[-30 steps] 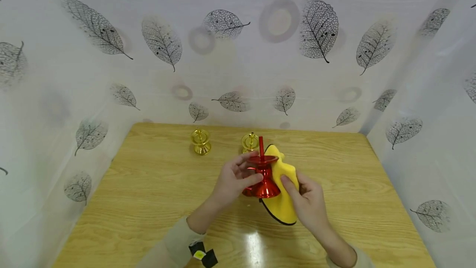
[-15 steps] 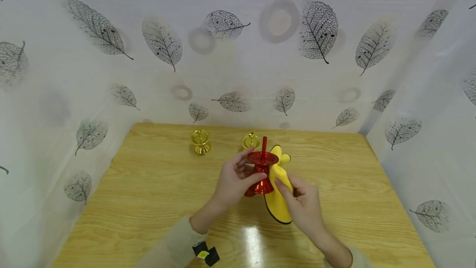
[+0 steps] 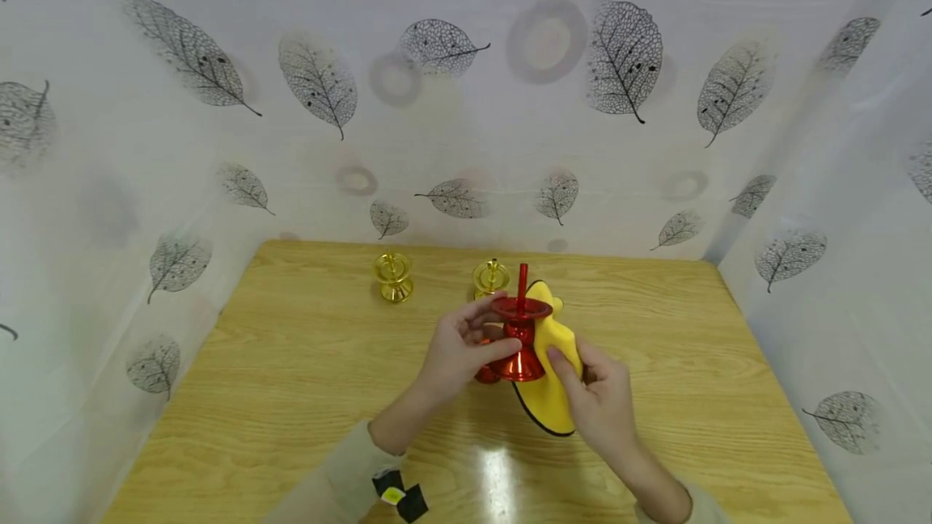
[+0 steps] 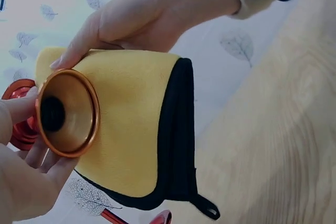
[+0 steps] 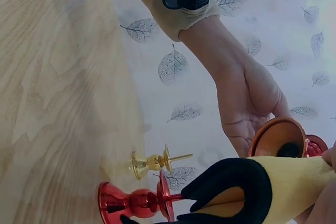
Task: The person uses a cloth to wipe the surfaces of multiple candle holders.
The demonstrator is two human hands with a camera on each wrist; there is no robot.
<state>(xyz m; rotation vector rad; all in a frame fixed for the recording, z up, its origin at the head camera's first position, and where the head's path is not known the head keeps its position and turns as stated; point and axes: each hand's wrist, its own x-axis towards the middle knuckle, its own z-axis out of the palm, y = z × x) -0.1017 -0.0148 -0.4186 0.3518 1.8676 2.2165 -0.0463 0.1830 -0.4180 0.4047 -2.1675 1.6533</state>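
My left hand (image 3: pixel 453 354) grips a red metallic candlestick (image 3: pixel 523 364) by its stem, thumb across the front, spike upward and lifted over the table. In the left wrist view its hollow, orange-tinted base (image 4: pixel 76 114) faces the camera. My right hand (image 3: pixel 603 396) pinches a folded yellow cloth (image 3: pixel 549 407) with black edging, thumb on the near side. The cloth lies against the candlestick's right side, and a black hanging loop (image 4: pixel 206 206) dangles from its corner. Behind my left hand, a second red candlestick (image 3: pixel 486 373) is mostly hidden; the right wrist view shows it standing on the table.
Two gold candlesticks stand toward the back of the wooden table (image 3: pixel 291 378): one at left (image 3: pixel 396 288), the other (image 3: pixel 490 275) partly covered by my left fingers. A white leaf-patterned curtain (image 3: pixel 466 136) encloses the back and sides.
The held candlestick has shifted slightly right and up, its tilt altered a little. The cloth moved left, then back right beside it. Both hands keep their hold.
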